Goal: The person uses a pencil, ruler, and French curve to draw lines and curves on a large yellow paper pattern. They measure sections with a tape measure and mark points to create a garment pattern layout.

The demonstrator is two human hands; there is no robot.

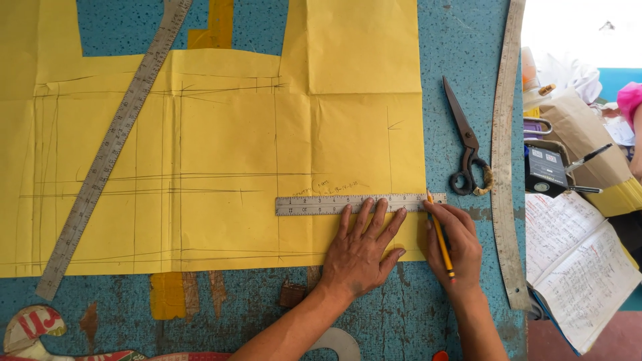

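Left hand: left hand [360,249] lies palm down, fingers spread flat on the large yellow paper sheet with pencilled grid lines [221,154]; fingertips press the lower edge of the short grey metal ruler [360,204]. Nothing is enclosed in the hand; it only bears down.
Right hand: right hand [455,244] is closed in a writing grip round the yellow pencil with a red end [441,235]; the pencil tip sits at the ruler's right end, at the right edge of the paper.
Short ruler: lies flat and horizontal across the lower right part of the sheet, just below a faint line of pencilled writing.
Paper sheet: spread flat on the blue speckled worktable with worn patches [461,40], covering most of it; folded creases and many ruled lines are visible.
Long ruler: long grey metal straightedge [110,150] lies diagonally across the left part of the sheet, well apart from both hands.
Scissors: dark metal scissors with black handles [463,144] lie on bare table just right of the sheet, blades pointing away from the person, shut.
Curved rule: long grey curved metal rule [503,154] runs along the table's right edge, beside the scissors.
Notebook: open notebook with handwritten pages [575,257] rests beyond the table's right edge.
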